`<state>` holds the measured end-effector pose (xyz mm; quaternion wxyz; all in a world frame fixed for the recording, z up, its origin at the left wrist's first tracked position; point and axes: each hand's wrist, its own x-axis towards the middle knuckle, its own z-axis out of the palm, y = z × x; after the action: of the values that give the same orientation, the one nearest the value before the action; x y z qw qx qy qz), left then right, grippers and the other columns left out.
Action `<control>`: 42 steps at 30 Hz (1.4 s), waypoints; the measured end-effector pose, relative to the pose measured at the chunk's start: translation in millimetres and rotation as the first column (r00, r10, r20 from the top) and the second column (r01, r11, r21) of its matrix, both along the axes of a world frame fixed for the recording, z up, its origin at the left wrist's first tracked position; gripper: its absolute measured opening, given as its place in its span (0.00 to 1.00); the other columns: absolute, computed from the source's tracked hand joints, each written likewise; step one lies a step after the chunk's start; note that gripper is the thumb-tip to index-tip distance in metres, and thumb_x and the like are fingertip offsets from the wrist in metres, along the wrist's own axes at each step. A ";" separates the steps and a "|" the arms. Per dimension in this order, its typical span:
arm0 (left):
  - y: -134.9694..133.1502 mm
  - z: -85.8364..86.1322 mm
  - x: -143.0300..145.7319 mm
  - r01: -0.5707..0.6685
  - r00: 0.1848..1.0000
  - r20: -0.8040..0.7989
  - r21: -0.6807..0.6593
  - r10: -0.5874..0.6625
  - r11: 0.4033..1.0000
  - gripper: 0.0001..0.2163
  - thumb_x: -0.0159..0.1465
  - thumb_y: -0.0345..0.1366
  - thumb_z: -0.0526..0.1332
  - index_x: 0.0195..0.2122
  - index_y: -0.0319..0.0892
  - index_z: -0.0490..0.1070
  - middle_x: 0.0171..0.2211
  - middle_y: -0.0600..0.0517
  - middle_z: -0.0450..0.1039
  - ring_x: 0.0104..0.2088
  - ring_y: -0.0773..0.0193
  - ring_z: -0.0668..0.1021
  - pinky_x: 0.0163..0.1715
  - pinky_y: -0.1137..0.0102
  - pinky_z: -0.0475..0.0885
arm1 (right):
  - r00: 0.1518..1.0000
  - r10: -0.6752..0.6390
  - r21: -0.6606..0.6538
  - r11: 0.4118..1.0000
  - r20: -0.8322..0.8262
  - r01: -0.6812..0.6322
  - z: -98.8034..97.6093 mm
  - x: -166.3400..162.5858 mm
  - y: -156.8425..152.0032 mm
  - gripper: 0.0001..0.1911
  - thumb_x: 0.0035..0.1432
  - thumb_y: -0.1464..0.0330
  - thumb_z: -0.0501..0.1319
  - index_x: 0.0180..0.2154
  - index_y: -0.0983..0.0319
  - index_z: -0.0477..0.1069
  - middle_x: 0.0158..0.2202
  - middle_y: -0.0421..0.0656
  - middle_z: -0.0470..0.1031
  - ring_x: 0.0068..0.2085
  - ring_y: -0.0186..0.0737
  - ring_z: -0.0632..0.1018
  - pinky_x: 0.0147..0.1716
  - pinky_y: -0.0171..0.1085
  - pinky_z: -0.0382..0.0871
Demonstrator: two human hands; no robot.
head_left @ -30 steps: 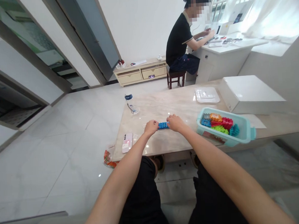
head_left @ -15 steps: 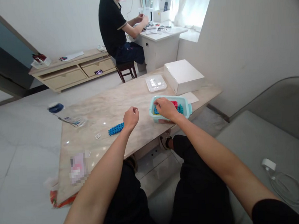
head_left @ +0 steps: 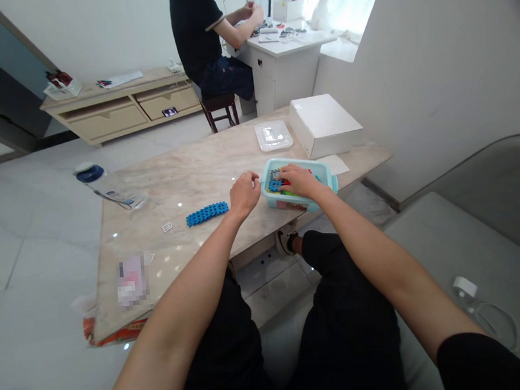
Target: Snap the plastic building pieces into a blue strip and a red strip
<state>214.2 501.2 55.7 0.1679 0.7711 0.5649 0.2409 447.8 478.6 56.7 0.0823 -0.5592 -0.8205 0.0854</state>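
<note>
A strip of joined blue toy blocks (head_left: 207, 213) lies flat on the marble table (head_left: 183, 182). My left hand (head_left: 244, 193) hovers just right of it, fingers curled loosely with nothing visible in them. My right hand (head_left: 298, 179) reaches into the light-blue plastic bin (head_left: 325, 180), fingers bent down among the coloured blocks (head_left: 278, 183); whether it grips one is hidden.
A clear lid (head_left: 273, 136) and a white box (head_left: 325, 124) sit at the table's far end. A blue-capped bottle (head_left: 108, 185) lies at the left; a phone (head_left: 130, 281) rests near the front edge. Another person (head_left: 204, 38) sits at a white desk (head_left: 284, 62) beyond. A charger (head_left: 465, 287) lies on the sofa.
My hands let go of the blue strip, which now lies on the table. My right hand moved into the bin and the left drifted right. My view swung rightward.
</note>
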 end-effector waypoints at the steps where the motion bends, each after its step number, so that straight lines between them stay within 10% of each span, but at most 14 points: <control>1: 0.6 -1.0 -3.4 -0.006 1.000 -0.004 -0.002 0.006 1.000 0.12 0.74 0.35 0.56 0.50 0.45 0.78 0.53 0.47 0.83 0.47 0.56 0.82 0.48 0.66 0.74 | 0.999 0.036 -0.008 0.999 0.033 -0.036 0.0 -4.4 2.3 0.19 0.69 0.67 0.66 0.59 0.62 0.80 0.57 0.52 0.78 0.61 0.52 0.73 0.65 0.43 0.64; 17: 5.3 -4.1 -52.4 -0.049 0.999 -0.026 -0.042 0.048 0.998 0.12 0.73 0.36 0.57 0.50 0.46 0.80 0.50 0.48 0.84 0.45 0.56 0.83 0.50 0.66 0.75 | 0.986 -0.161 -0.066 0.984 0.041 0.163 -3.0 -9.8 3.6 0.18 0.72 0.68 0.59 0.57 0.60 0.81 0.58 0.52 0.81 0.59 0.53 0.79 0.60 0.42 0.70; 28: -1.3 -10.5 -76.2 -0.081 0.996 -0.035 -0.141 0.076 0.987 0.13 0.72 0.34 0.60 0.55 0.45 0.78 0.53 0.43 0.82 0.54 0.51 0.82 0.55 0.63 0.75 | 0.689 -0.450 0.058 0.813 -0.569 0.579 11.0 -1.3 -19.9 0.19 0.62 0.63 0.64 0.48 0.68 0.83 0.41 0.53 0.86 0.41 0.47 0.85 0.49 0.43 0.80; 36: -19.3 -3.8 -100.1 0.113 0.993 -0.024 -0.062 -0.114 0.992 0.38 0.70 0.48 0.67 0.77 0.47 0.53 0.60 0.44 0.76 0.52 0.53 0.83 0.51 0.65 0.76 | 0.778 -0.320 -0.012 0.928 -0.540 0.373 19.0 -100.6 3.8 0.14 0.60 0.64 0.66 0.45 0.65 0.83 0.40 0.50 0.86 0.42 0.45 0.86 0.50 0.40 0.78; 42: -33.4 3.3 -145.5 0.088 0.993 -0.085 0.026 -0.086 0.996 0.36 0.69 0.50 0.68 0.74 0.49 0.58 0.69 0.43 0.66 0.58 0.51 0.79 0.49 0.64 0.77 | 0.852 -0.269 -0.172 0.962 -0.450 0.212 17.5 -187.9 12.5 0.12 0.61 0.66 0.66 0.44 0.63 0.84 0.42 0.48 0.87 0.46 0.45 0.85 0.49 0.36 0.75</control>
<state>68.7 467.8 59.0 0.1430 0.8068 0.5337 0.2092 259.9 491.1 74.2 0.2557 -0.6239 -0.6932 0.2547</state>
